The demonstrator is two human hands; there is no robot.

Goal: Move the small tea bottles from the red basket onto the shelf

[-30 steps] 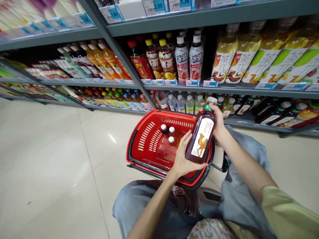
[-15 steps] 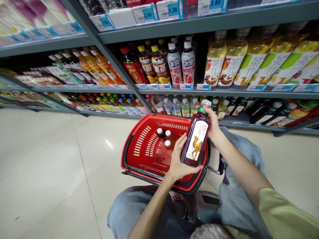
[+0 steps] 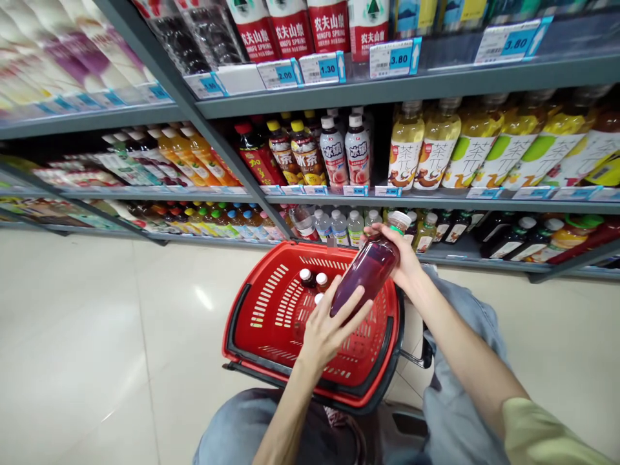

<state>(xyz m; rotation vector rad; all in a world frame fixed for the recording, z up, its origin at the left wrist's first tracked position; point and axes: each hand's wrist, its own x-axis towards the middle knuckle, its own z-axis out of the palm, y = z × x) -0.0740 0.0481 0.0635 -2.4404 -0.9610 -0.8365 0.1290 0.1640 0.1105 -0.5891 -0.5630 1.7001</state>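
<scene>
By stocked shelves (image 3: 339, 92), a purple bottle (image 3: 364, 268) is held slantwise over the red basket (image 3: 276, 338), neck shelfward, grasped by the right hand (image 3: 401, 250), base touched by the spread left hand (image 3: 322, 332).

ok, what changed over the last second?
Bottle turned: label out of view, plain purple side showing; lower end swung left, so it tilts more. Left hand went from cupping the base to spread fingers across the lower end. View tilted up, showing more upper shelf.

Same: right hand near the neck, small bottles in basket.
</scene>
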